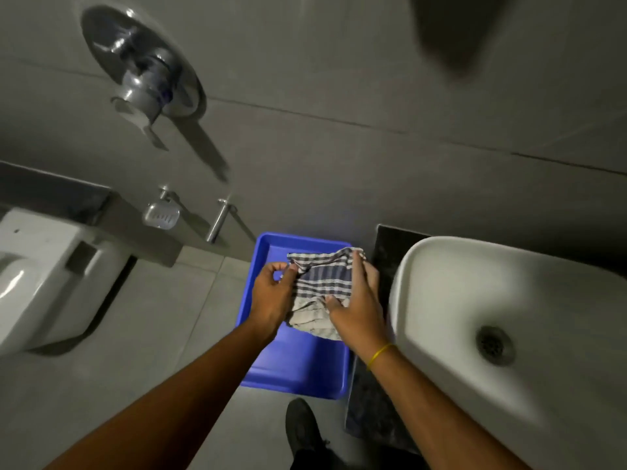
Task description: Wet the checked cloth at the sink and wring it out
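Both hands, left hand (271,293) and right hand (356,310), gripping checked cloth (322,276) over blue tray (298,368) beside white sink (475,283).

Grey tiled floor (142,334) carries blue plastic tray (298,368); black shoe (302,425) stands near tray's closer edge, beside dark counter base.

Toilet (40,266) cut off at left
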